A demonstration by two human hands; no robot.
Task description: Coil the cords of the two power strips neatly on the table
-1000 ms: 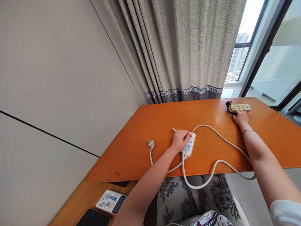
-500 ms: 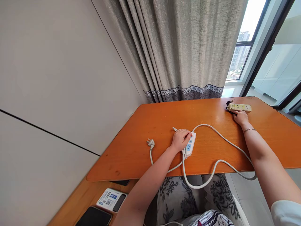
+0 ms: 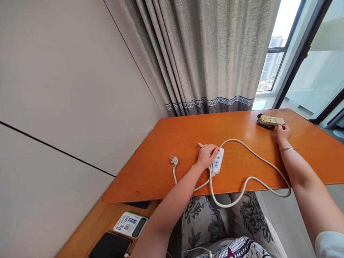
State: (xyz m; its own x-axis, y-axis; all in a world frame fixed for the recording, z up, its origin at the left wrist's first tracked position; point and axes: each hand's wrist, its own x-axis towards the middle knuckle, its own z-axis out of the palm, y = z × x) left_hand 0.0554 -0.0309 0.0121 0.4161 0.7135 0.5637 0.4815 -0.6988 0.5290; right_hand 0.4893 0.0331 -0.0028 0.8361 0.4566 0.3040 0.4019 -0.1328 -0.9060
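Note:
My left hand [image 3: 207,156] lies curled over a white power strip [image 3: 218,160] with blue sockets in the middle of the orange table [image 3: 242,161], gripping it. Its white cable [image 3: 249,179] loops off the front edge and back; a white plug [image 3: 173,159] lies to the left. My right hand [image 3: 283,132], with a bracelet on the wrist, rests at the near right end of a cream power strip [image 3: 272,120] at the far right; its fingers are bent and touch the strip. A black plug or cord [image 3: 260,116] sits at that strip's left end.
A grey curtain [image 3: 204,57] hangs behind the table, with a window [image 3: 271,64] to the right. A white wall [image 3: 67,89] runs along the left. On a lower wooden shelf lie a black phone [image 3: 110,246] and a white device [image 3: 129,224].
My right hand has slid from the left end of the cream strip to its right end. The left hand stays on the white strip. The view has shifted slightly.

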